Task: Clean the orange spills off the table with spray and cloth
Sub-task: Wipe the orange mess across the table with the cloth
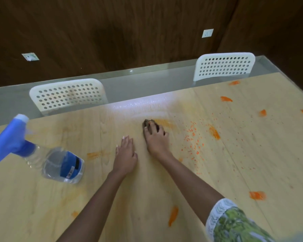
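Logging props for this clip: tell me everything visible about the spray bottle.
The spray bottle stands upright on the table, left of both hands, untouched. It has a clear plastic body, seemingly holding clear liquid, a blue label with a barcode, and a blue trigger head with a white nozzle tip. A faint orange smear lies just to its right.

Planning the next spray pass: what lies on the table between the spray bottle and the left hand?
In the head view, one faint orange smear lies between the spray bottle and left hand; otherwise bare wood.

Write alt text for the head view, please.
A person's right hand presses a dark cloth onto an orange smear on a wooden table; the left hand lies flat alongside. A spray bottle stands left.
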